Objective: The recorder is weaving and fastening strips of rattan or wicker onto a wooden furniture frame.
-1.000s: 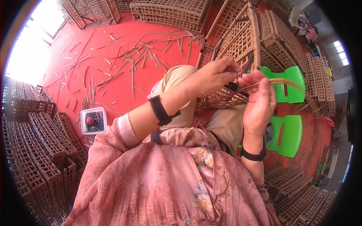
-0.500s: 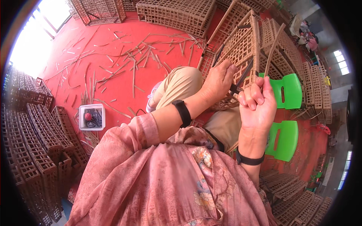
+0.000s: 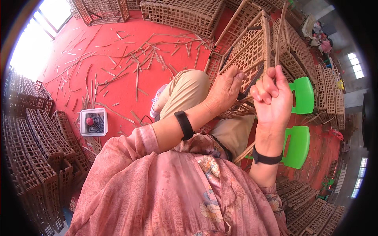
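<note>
An open-weave rattan basket (image 3: 249,47) leans on its side in front of me, just beyond my knees. My left hand (image 3: 226,89) is closed on its near edge, thumb on top; the fingertips are hidden behind the weave. Beside it, my right hand (image 3: 273,96) is turned palm up with the fingers curled. Between its thumb and forefinger it pinches a thin cane strip (image 3: 280,37), which stands up along the basket's corner post. Where the strip's lower end runs cannot be made out.
A white tub (image 3: 94,133) with dark pieces and a red ball stands on the red floor at left. Cane scraps (image 3: 138,65) lie scattered ahead. Green chairs (image 3: 305,96) are at right. Stacked baskets (image 3: 183,13) stand at the back, with more stacks (image 3: 39,149) at left.
My right hand has shifted slightly up and right, and the strip in it now reaches higher and stands more upright. My left hand stays on the basket's edge.
</note>
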Demonstrator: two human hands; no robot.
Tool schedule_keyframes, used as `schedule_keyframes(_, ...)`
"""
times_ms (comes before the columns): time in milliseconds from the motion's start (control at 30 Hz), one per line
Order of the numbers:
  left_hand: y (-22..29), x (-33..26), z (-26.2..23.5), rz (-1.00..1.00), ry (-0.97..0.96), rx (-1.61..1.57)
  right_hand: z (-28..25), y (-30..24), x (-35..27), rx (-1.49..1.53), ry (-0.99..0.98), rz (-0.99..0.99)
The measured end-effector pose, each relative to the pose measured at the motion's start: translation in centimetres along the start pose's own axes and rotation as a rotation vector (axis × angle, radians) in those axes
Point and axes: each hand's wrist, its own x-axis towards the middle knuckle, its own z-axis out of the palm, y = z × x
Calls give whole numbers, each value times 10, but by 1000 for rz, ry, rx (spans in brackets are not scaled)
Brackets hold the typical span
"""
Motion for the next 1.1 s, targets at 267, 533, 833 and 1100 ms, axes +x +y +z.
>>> schedule_keyframes(267,-1,0,-1,0,14,16,-10,-3,21,51,-6,34)
schedule_keyframes(533,2,-3,-4,-28,-26,4,-39,9,63,61,115,130)
schedule_keyframes(833,19,-11,-36,711,-262,615,-58,23,72,296,76,298)
schedule_keyframes(1100,39,4,-38,629,-510,797,-14,8,26,-552,344,-486)
